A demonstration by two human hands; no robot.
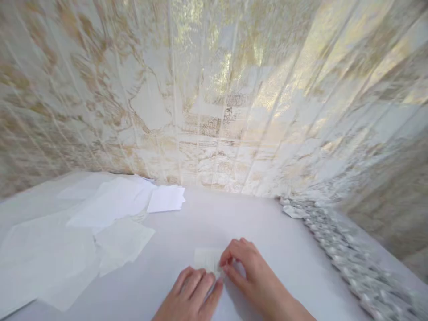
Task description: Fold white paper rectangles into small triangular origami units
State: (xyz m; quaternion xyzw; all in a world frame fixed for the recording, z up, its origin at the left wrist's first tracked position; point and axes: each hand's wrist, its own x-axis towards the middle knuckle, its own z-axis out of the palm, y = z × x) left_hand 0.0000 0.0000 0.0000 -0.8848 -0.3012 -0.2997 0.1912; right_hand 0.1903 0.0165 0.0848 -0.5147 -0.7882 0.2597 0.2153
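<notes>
A small off-white, translucent piece of paper [204, 257] lies on the white tabletop in front of me, with faint lines across it. My left hand [194, 292] comes from below, its fingers bent and close together on the paper's near edge; the fingertips partly cover it. At the paper's right edge, my right hand [247, 269] pinches with thumb and index finger, the other fingers curled above. The paper's near and right edges are hidden by the hands.
Loose white and translucent sheets [50, 249] spread over the left side. A small white stack [166, 198] sits behind them. Along the right runs a long row of crumpled grey-white pieces [344, 254]. A patterned curtain [214, 111] hangs behind the table [187, 227].
</notes>
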